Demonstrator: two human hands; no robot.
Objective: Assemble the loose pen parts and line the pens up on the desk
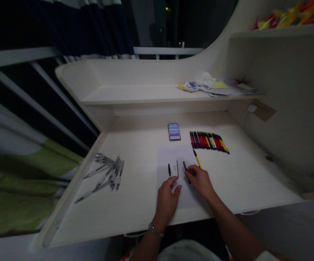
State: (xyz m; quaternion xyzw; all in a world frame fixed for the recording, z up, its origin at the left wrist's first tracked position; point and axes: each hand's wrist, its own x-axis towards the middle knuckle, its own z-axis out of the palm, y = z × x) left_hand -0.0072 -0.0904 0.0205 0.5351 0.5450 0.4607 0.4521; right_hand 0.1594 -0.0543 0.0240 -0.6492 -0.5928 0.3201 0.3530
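A white sheet of paper (163,154) lies at the desk's front, with small pen parts on it. My right hand (199,180) pinches a black pen barrel (184,166) over the paper's right side. My left hand (167,195) rests on the paper, thumb and forefinger apart, its fingertips by the lower end of a thin dark pen refill (177,168). Left of the refill lie a black pen cap (169,169) and a tiny spring-like piece (174,168). A yellow pen with a black end (197,158) slants just beyond my right hand.
A row of coloured pens (209,141) lies at the back right, beside a phone (174,131). Loose clear pens (110,173) are heaped at the left. Papers (222,88) lie on the shelf (135,95) above. A cable (245,121) runs down the right wall.
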